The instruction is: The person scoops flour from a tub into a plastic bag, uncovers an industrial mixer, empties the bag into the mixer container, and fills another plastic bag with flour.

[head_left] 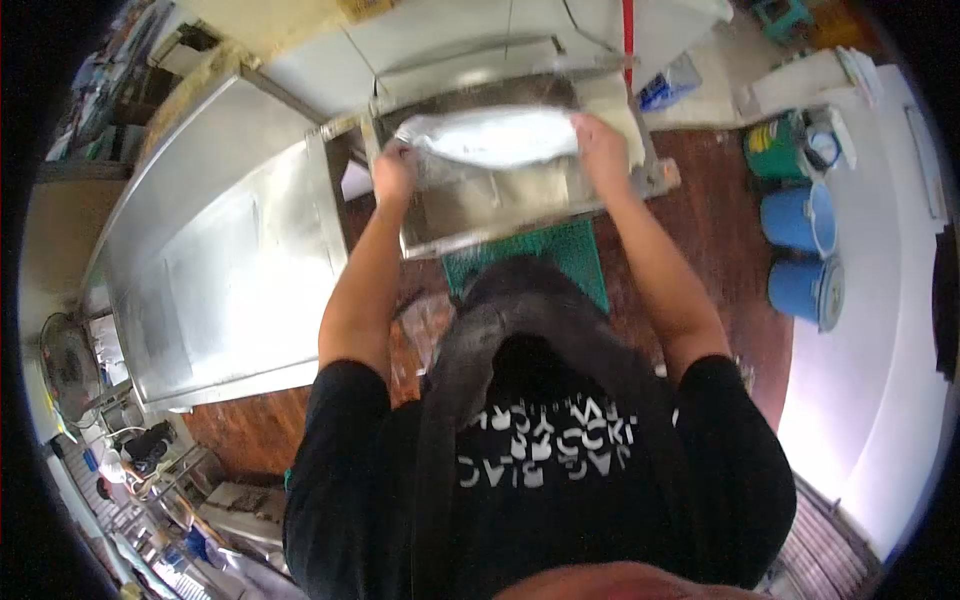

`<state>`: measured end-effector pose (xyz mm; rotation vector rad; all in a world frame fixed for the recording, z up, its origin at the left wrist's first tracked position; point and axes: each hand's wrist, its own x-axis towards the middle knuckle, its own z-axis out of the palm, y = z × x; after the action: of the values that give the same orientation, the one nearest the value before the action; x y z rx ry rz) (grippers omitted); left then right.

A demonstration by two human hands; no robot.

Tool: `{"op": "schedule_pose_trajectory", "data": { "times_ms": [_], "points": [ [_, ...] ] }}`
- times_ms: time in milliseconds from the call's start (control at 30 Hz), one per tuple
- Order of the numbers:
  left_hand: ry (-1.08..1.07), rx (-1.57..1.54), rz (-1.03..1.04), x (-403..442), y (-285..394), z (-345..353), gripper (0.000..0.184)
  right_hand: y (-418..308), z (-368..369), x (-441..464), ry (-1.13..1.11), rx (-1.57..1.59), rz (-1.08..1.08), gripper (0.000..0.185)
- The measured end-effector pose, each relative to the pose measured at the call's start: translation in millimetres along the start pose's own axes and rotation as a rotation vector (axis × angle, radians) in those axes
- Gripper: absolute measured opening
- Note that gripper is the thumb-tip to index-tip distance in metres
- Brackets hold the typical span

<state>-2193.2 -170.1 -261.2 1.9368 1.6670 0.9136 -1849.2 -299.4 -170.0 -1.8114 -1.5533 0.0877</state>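
Note:
Above a metal sink (pixel 455 205), I hold a white, shiny plastic bag (pixel 500 137) stretched out sideways between both hands. It is blurred by motion, and whether anything is inside I cannot tell. My left hand (pixel 395 178) is closed on its left end, where the plastic looks clearer and bunched. Closed on the right end is my right hand (pixel 600 150), close to the sink's right side. Both arms reach forward over the sink's near rim.
A stainless steel counter (pixel 230 260) runs along the left. Below the sink lies a green mat (pixel 575 255) on the brown floor (pixel 690 190). Blue buckets (pixel 795 218) and a green bin (pixel 772 148) line the right wall. A blue-and-white packet (pixel 672 85) lies beyond the sink.

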Motion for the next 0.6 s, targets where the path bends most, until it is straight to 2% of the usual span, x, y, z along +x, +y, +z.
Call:
{"op": "schedule_pose_trajectory", "data": {
  "times_ms": [33, 100, 133, 200, 233, 267, 333, 400, 467, 500, 533, 567, 600],
  "points": [
    [0.061, 0.017, -0.107, -2.6, -16.0, 2.3, 0.020, -6.3, 0.7, -33.7, -0.068, 0.008, 0.055, 0.021],
    [0.041, -0.116, -0.027, -7.7, 24.2, -21.9, 0.016, -9.8, 0.7, -7.9, -0.061, 0.004, 0.070, 0.021],
    [-0.046, -0.117, 0.025, -8.8, 18.5, -19.9, 0.015, -16.8, -2.9, -10.8, 0.020, 0.027, -0.012, 0.020],
    [-0.006, -0.035, -0.062, -44.2, -8.3, -23.9, 0.013, -21.6, 6.2, -51.0, -0.084, 0.145, 0.174, 0.019],
    [0.073, -0.028, -0.054, -13.8, 0.2, -16.8, 0.013, -18.3, 7.9, -23.9, -0.074, 0.193, 0.207, 0.019],
    [-0.034, -0.033, 0.023, -11.6, 10.3, -20.3, 0.013, -27.4, -2.7, -2.7, -0.026, 0.114, 0.148, 0.018],
    [-0.037, -0.027, -0.008, -46.5, -17.2, -25.1, 0.012, -78.7, -22.1, -9.1, -0.040, -0.024, 0.103, 0.018],
    [0.055, -0.063, 0.021, -11.5, -17.0, -13.0, 0.012, -109.5, -32.9, 8.8, 0.091, 0.098, -0.050, 0.019],
    [-0.119, -0.102, -0.139, -19.9, -11.5, -7.2, 0.012, -132.4, -41.1, -0.3, 0.172, 0.172, -0.132, 0.023],
    [-0.198, -0.120, -0.217, -20.0, -9.6, -6.2, 0.012, -126.3, -30.9, -5.9, 0.117, 0.110, -0.194, 0.023],
    [-0.207, -0.136, 0.058, -24.8, -37.4, 9.3, 0.017, -110.9, -12.0, -17.5, 0.065, 0.049, -0.260, 0.022],
    [-0.238, -0.141, 0.108, -30.4, -58.1, 28.2, 0.020, -93.0, 3.6, -31.6, 0.010, -0.016, -0.322, 0.022],
    [-0.285, -0.145, 0.156, -45.5, -74.1, 46.7, 0.023, -70.9, 15.7, -55.6, -0.197, -0.149, -0.179, 0.021]
  ]
}}
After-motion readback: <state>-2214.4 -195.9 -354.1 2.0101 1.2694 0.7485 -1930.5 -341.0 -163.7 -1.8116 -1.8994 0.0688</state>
